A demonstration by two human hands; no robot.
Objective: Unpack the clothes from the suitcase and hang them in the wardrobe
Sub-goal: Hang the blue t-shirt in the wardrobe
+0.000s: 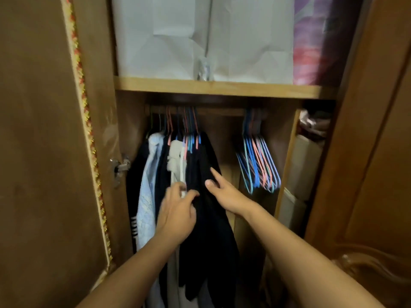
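Item: wardrobe [213, 87], centre of frame, doors open.

Rail, left of centre: hung clothes [178, 165], mostly dark, one pale blue shirt [148, 174] at their left edge.

Rail, right of centre: bare hangers [259, 161], bunched together, blue and pink.

My left hand [175, 214]: fingers curled into the clothes at a pale garment [178, 161]; whether they pinch it I cannot tell.

My right hand [224, 192]: fingers straight and slightly spread, laid on the black garment [206, 196].

Suitcase: not in view.

Step, as I judge it: settling the black piece among the rest. Next: fetch another piece and take a hanger from the bunch.
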